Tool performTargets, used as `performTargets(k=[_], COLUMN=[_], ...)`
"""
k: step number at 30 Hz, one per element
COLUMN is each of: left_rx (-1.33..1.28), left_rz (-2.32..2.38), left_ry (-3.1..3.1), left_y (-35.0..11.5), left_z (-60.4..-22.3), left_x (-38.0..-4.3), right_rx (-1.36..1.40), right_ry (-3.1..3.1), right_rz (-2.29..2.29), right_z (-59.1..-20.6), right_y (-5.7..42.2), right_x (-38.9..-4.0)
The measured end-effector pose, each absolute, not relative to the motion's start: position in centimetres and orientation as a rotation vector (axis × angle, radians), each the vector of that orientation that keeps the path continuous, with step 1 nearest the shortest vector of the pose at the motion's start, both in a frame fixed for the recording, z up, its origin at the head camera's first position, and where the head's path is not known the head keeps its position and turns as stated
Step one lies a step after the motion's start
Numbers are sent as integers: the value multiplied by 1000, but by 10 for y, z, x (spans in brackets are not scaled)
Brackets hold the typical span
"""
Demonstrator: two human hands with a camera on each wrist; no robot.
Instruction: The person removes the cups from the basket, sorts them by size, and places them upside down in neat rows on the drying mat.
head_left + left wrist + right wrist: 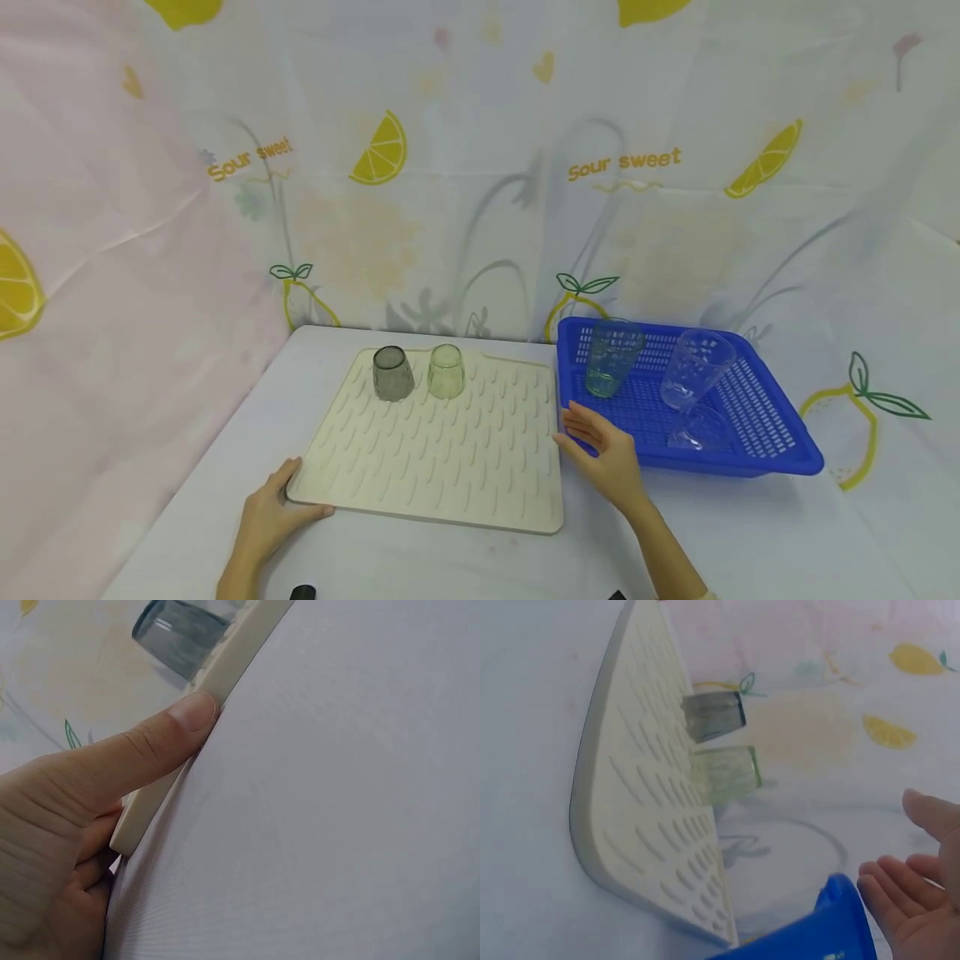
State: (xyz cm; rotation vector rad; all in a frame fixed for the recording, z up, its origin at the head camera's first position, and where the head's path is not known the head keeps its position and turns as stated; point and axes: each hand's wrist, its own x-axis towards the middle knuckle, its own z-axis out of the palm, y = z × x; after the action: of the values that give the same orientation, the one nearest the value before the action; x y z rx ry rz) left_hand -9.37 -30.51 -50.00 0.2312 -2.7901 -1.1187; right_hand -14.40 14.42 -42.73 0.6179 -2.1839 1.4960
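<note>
A cream ridged drying mat [450,467] lies on the table, with an upside-down grey glass [393,375] and an upside-down pale green glass [446,372] near its far edge. My left hand [268,512] grips the mat's near left corner, its thumb along the front edge and the other fingers at the left side. In the left wrist view the thumb [142,750] presses the mat's edge [217,682]. Beside the mat's right edge, my right hand [606,457] holds nothing, fingers extended, near a blue plastic basket [772,463].
Inside the basket stand a green tumbler [612,358] and a clear tumbler [696,371]; another clear glass piece [699,429] lies at its front. Behind the table hangs a lemon-printed cloth [465,225]. Small dark objects poke in at the bottom edge.
</note>
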Motion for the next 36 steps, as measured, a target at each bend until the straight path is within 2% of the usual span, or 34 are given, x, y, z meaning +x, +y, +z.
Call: performTargets(k=[12, 20, 29, 36], left_rx=[224, 215, 239, 235], left_rz=[-1112, -1091, -1107, -1102], left_ry=[-2792, -2779, -2801, -2783], left_y=[-304, -304, -304, -302], left_z=[-500, -500, -500, -499], left_x=[-93, -93, -93, -91], right_rx=[229, 67, -103, -139], right_ry=[-2236, -2376, -2691, -2995], right_rz=[1181, 933, 730, 656], right_z=[-431, -418, -407, -391], right_y=[233, 295, 336, 362], right_x=[-133, -128, -128, -143])
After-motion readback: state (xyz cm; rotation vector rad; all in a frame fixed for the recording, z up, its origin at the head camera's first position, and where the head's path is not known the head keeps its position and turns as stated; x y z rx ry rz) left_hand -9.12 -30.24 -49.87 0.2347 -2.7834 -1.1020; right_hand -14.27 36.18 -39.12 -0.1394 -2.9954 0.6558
